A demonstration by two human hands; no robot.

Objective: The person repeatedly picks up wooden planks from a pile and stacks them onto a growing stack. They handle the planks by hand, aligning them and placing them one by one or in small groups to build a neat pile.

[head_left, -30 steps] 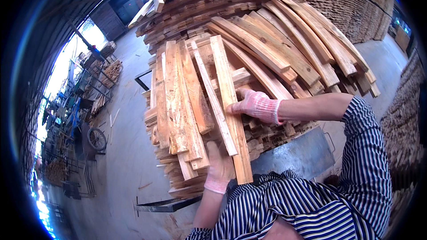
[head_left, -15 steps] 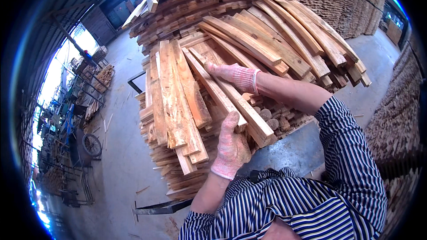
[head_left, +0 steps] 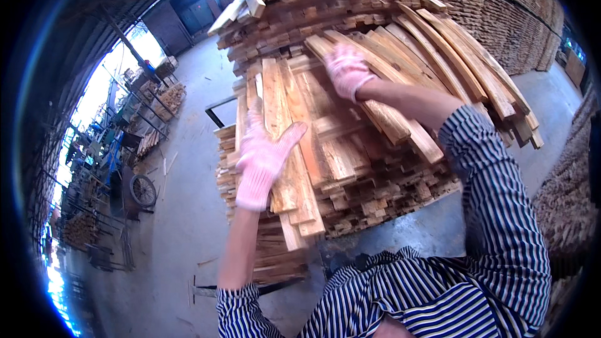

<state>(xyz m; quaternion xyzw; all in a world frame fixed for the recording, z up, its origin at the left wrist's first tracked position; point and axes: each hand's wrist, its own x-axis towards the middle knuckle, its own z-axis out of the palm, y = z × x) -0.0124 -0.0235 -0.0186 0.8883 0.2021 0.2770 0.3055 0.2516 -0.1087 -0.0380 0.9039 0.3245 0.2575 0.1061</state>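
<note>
My left hand (head_left: 266, 159), in a pale pink knit glove, lies over the left group of wooden boards (head_left: 285, 194). Its thumb is spread from the fingers, and it grips nothing. Farther off and to the right, my right hand (head_left: 348, 74), gloved alike, is at the left edge of the right group of long boards (head_left: 432, 78). Motion smears its fingers, so whether they close on a board cannot be made out. Between the two groups, lower layers of shorter wood pieces (head_left: 338, 159) show in the stack.
A tall heap of loose sticks (head_left: 294, 19) rises behind the stack. Dense timber piles (head_left: 513, 9) stand at the far right. A wheeled cart (head_left: 143, 191) and wood racks line the left side of the concrete floor (head_left: 181, 213). A metal surface (head_left: 400, 228) lies before me.
My hands have moved apart, the left onto the left boards, the right farther away. The two narrow boards they handled have left the middle, exposing the lower layer. The view has shifted.
</note>
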